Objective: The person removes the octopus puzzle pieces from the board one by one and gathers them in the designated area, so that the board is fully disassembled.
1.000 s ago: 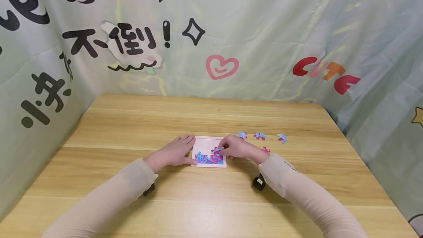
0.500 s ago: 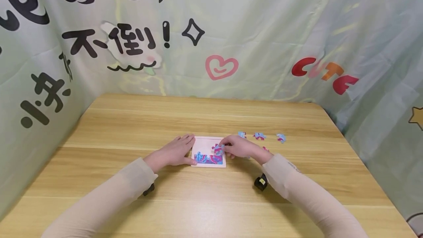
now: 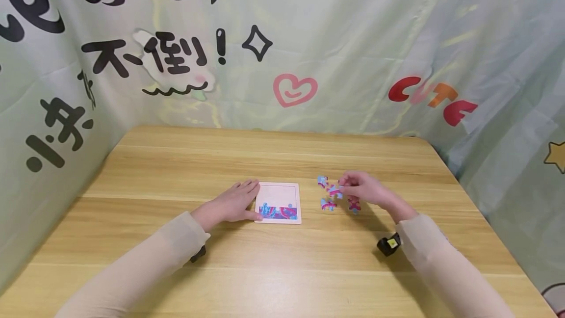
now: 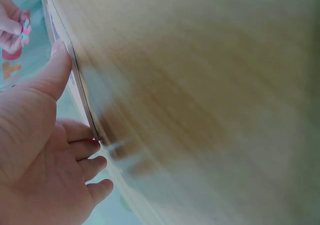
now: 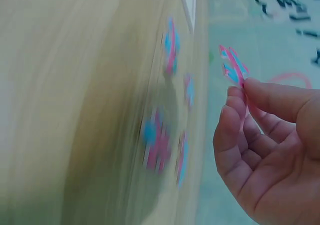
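A pale pink puzzle tray (image 3: 278,194) lies flat on the table, its bottom row filled with joined blue, purple and pink pieces. My left hand (image 3: 234,202) rests along the tray's left side, fingers extended and thumb at the lower left corner. In the left wrist view, that thumb (image 4: 59,67) lies over the tray's edge. Between thumb and fingertips my right hand (image 3: 363,188) pinches a blue-and-pink puzzle piece (image 5: 234,65), held up right of the tray. Below it are loose puzzle pieces, among them one beside the tray (image 3: 328,204) and a mostly pink one (image 3: 354,204).
Another loose piece (image 3: 322,181) lies farther back; the right hand covers part of the area behind it. The wooden table (image 3: 273,264) ends at a printed fabric backdrop (image 3: 344,48). A small black device (image 3: 389,244) hangs under the right wrist.
My right hand has moved right from over the tray to above the loose pieces, carrying the puzzle piece away. The left hand has stayed at the tray's edge.
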Demonstrator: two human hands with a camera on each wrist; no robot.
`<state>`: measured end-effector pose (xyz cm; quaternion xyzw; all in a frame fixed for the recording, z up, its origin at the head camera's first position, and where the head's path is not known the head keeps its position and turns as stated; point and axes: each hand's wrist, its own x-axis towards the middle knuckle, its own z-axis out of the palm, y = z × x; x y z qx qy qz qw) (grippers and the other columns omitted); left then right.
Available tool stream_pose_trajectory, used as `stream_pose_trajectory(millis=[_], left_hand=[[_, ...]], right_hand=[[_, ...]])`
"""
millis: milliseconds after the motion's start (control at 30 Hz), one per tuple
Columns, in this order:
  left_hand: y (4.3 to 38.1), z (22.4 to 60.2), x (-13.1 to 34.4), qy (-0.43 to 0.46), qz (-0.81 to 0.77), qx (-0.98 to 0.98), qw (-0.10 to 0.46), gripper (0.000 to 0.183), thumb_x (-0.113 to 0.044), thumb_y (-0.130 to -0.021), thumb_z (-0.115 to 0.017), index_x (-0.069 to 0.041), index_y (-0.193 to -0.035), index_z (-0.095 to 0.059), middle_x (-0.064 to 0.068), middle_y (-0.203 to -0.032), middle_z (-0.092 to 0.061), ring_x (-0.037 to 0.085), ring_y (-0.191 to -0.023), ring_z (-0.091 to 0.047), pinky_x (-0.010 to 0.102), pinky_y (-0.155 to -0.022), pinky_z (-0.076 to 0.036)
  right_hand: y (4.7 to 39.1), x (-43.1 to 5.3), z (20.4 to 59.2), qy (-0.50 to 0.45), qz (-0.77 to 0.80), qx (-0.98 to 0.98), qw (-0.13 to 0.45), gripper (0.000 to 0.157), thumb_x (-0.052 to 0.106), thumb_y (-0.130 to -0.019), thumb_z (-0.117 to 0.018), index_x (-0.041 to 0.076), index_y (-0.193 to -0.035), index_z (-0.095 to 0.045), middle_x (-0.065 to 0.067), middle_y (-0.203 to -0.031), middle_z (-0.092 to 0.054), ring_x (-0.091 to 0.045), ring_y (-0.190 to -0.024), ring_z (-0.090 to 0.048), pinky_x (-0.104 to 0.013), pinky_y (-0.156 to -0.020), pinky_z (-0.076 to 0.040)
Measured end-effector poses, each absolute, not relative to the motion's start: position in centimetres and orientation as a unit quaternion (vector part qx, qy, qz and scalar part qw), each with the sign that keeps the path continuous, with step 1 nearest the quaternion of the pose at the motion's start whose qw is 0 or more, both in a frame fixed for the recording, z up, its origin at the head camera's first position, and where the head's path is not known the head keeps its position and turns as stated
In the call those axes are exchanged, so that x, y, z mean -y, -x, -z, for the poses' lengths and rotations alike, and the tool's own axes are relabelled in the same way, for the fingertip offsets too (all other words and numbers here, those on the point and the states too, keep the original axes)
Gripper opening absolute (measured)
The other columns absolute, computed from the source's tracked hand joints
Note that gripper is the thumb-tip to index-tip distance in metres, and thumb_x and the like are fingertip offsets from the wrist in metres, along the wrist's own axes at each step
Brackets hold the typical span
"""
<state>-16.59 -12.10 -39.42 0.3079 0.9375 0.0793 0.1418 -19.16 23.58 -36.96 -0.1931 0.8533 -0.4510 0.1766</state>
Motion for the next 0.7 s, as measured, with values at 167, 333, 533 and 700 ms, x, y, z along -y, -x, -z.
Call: stream_pose_trajectory(millis=[167,333,533,700], left_hand=[[16.6,39.5,12.1,-0.308,-0.080,-0.937,0.142,0.088,-0.052,-0.086,-0.055,0.006,-0.142,-0.023,0.019,-0.149,-0.015,0.032,-0.136,-0.013,0.045,-0.109,-0.011],[16.5,39.4,12.1,-0.309,-0.082,-0.937,0.141,0.088,-0.052,-0.086,-0.055,0.007,-0.142,-0.023,0.019,-0.149,-0.015,0.032,-0.136,-0.013,0.046,-0.109,-0.012],[16.6,39.4,12.1,-0.309,-0.082,-0.937,0.142,0.088,-0.052,-0.086,-0.055,0.007,-0.142,-0.022,0.019,-0.149,-0.015,0.032,-0.136,-0.013,0.046,-0.109,-0.011],[16.7,39.4,12.1,-0.309,-0.083,-0.937,0.141,0.087,-0.052,-0.086,-0.055,0.007,-0.142,-0.023,0.020,-0.149,-0.016,0.033,-0.136,-0.013,0.046,-0.109,-0.012]], right_hand=[[18.7,-27.1,37.0,0.132,0.452,-0.863,0.181,0.017,0.011,-0.092,-0.057,-0.005,-0.094,-0.056,-0.014,-0.070,-0.052,-0.019,-0.059,-0.045,-0.031,-0.052,-0.042],[18.2,-30.1,37.2,0.090,0.425,-0.884,0.170,0.020,0.013,-0.092,-0.057,-0.007,-0.096,-0.059,-0.010,-0.071,-0.055,-0.019,-0.062,-0.049,-0.032,-0.056,-0.047],[17.8,-32.3,37.5,0.064,0.410,-0.890,0.187,0.022,0.012,-0.093,-0.055,-0.008,-0.098,-0.059,-0.007,-0.072,-0.056,-0.018,-0.063,-0.051,-0.030,-0.056,-0.048],[17.7,-33.2,38.0,0.050,0.396,-0.897,0.189,0.021,0.011,-0.093,-0.054,-0.009,-0.099,-0.059,-0.004,-0.073,-0.056,-0.018,-0.065,-0.052,-0.030,-0.057,-0.049]])
